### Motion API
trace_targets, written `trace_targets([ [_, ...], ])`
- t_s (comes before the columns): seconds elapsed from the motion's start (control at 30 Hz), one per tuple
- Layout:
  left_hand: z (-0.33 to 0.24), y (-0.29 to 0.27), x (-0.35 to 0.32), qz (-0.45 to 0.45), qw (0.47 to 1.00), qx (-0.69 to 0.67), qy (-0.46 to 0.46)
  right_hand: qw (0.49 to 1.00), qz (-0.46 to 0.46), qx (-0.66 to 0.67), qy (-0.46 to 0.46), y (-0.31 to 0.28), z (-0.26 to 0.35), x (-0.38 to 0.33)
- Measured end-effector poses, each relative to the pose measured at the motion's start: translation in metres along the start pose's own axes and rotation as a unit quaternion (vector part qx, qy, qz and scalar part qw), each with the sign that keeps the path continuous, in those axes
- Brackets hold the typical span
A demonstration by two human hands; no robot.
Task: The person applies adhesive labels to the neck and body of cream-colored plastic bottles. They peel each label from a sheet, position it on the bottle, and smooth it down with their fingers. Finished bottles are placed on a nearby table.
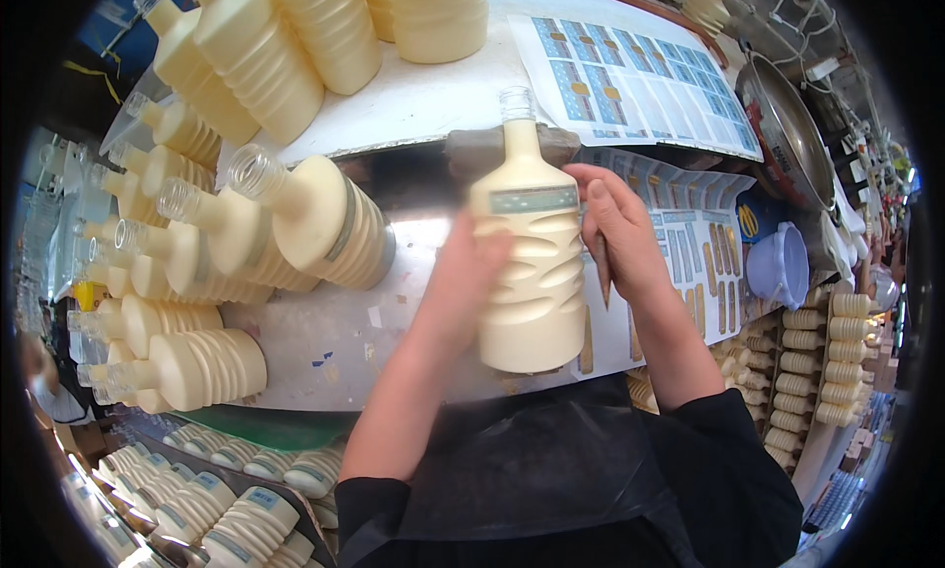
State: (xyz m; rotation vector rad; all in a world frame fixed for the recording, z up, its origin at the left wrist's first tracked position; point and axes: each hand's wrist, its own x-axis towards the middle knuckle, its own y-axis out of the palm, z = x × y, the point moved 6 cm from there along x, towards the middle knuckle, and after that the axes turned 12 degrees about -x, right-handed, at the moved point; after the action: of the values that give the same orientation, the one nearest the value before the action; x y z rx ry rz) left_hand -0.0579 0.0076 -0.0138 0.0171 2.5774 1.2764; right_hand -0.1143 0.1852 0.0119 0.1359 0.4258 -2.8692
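A cream bottle point(532, 273) with a clear threaded neck and wavy ridges is in front of me, its base towards me. A grey-green dotted label band point(535, 200) runs across its shoulder. Behind the neck is a grey-brown block point(474, 155). My left hand point(471, 273) lies against the bottle's left side, smeared by motion, so its grip is unclear. At the bottle's right shoulder, the fingertips of my right hand point(618, 223) touch the edge near the label. A slim, pointed brown tool point(602, 268) sticks down from that hand; its exact kind is unclear.
Several cream bottles point(330, 223) stand on the left, with larger ones point(438, 17) at the back. Label sheets point(630, 76) lie on the white shelf and more point(689, 243) below it. A lilac bucket point(780, 265) and round metal pan point(792, 125) are at right. Racked bottles point(236, 529) fill the lower left.
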Motion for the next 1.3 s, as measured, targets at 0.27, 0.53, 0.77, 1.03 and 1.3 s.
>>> trace_targets([
  [0.27,-0.002,0.017,-0.010,-0.019,0.983,0.171,0.068,0.987,0.061,0.110,0.102,0.008,-0.019,-0.013],
  [0.53,-0.006,0.021,-0.014,-0.011,0.966,0.239,0.104,0.991,0.052,0.087,0.086,0.005,-0.020,-0.014],
  [0.77,-0.009,0.013,-0.020,-0.024,0.936,0.320,0.147,0.997,0.052,0.048,0.036,-0.001,-0.011,-0.024],
  [1.03,-0.014,0.018,-0.024,0.006,0.987,0.107,0.117,0.992,0.018,-0.066,-0.103,-0.005,0.033,-0.038],
  [1.3,-0.003,0.003,-0.014,0.067,0.995,-0.014,0.071,0.967,-0.040,-0.182,-0.176,-0.003,0.058,-0.052],
])
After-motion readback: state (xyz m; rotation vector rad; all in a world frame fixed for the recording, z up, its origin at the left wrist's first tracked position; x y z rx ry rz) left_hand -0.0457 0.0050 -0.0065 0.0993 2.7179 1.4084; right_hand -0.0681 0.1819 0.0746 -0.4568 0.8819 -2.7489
